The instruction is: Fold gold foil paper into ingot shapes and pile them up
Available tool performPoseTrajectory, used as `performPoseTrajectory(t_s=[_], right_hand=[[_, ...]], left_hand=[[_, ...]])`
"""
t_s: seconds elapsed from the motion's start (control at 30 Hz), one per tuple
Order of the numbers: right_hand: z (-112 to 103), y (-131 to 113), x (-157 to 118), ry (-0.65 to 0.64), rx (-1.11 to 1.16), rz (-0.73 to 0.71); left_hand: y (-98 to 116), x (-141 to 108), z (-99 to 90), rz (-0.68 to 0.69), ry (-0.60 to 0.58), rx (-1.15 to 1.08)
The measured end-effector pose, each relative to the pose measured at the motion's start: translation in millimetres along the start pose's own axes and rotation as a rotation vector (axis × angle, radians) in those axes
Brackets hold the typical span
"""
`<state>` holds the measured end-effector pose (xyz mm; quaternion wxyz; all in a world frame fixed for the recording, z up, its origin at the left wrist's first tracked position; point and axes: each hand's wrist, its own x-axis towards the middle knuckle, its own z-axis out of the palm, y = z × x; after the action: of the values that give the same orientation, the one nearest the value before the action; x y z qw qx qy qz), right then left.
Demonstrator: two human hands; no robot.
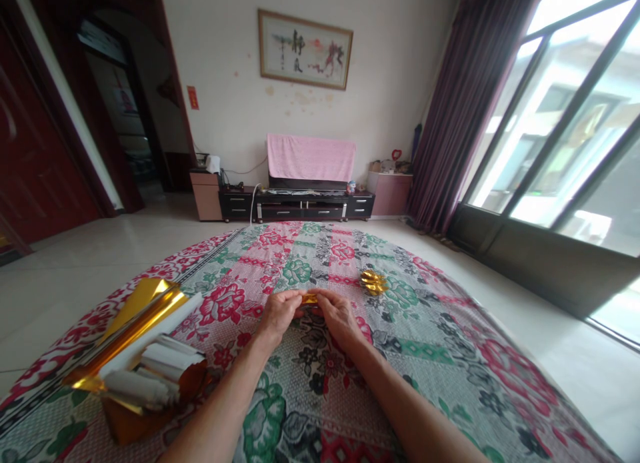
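Between my two hands is a small piece of gold foil paper [310,298], held just above the patterned cloth. My left hand [283,311] pinches its left end with thumb and fingers. At the right end, my right hand [340,315] grips it the same way. Beyond my right hand a shiny gold folded foil piece [374,283] rests on the cloth. Left of my left arm lie gold foil sheets [150,310], partly rolled, with stacks of white-backed paper [170,358] on top of them. My fingers hide most of the held piece.
A flowered cloth [430,323] covers the round surface before me. Against the far wall stands a low black cabinet [310,210] with a pink cloth [311,158] over something on it. A purple curtain [465,96] and large windows are to the right; a red door [40,136] is left.
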<state>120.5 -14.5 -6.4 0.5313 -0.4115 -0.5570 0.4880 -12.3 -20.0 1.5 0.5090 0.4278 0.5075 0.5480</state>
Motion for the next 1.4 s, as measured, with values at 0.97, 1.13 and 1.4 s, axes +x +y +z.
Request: performPoseTrajectory(t_s=[0.97,1.13,1.4], right_hand=[[1,0,0,0.003,0.012,0.002],[1,-2,-1,0.007,-0.012,-0.011],[0,-1,0,0.005,-0.069,-0.029]], left_hand=[[-10,5,0.4,0.08,0.045,0.04],[-14,7,0.6,0.11,0.04,0.063],[-17,10,1.1,0.138,0.06,0.098]])
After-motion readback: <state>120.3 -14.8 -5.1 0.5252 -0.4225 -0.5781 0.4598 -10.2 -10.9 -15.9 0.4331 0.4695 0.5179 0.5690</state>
